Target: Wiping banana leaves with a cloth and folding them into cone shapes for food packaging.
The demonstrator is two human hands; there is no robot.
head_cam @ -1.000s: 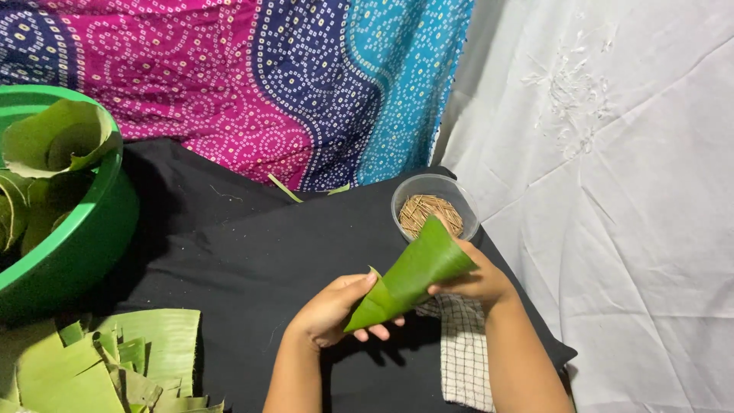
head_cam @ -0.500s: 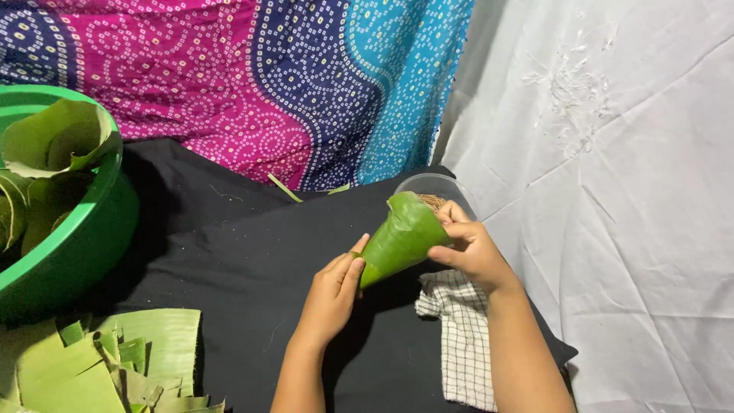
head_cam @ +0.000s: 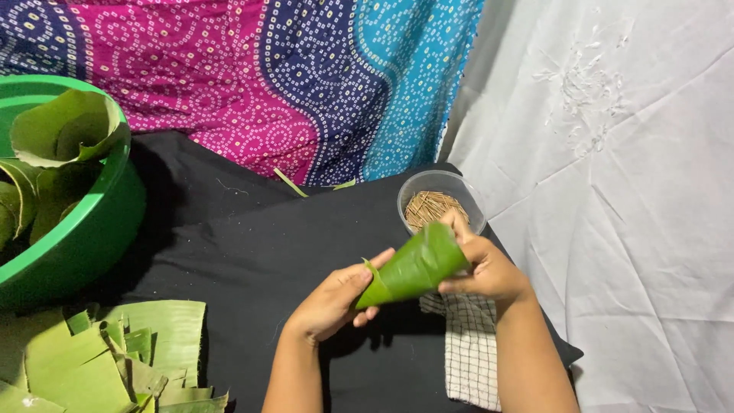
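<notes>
Item: leaf cone [head_cam: 413, 269], rolled, green. Left hand [head_cam: 336, 300] pinches tip; right hand [head_cam: 489, 269] clasps wide mouth. Advice: keep overlap tight. Nearby: tub of sticks [head_cam: 442, 203].

Both bare forearms rise from the bottom edge and angle slightly toward each other. The left hand [head_cam: 336, 300] lies palm-down, fingers curled and thumb stretched to the right, pinching the narrow tip of the rolled green leaf cone [head_cam: 413, 268]. The right hand [head_cam: 483, 268] sits a little higher, wrist bent inward, its fingers wrapped over the cone's wide end and thumb tucked underneath, closed upon it
</notes>
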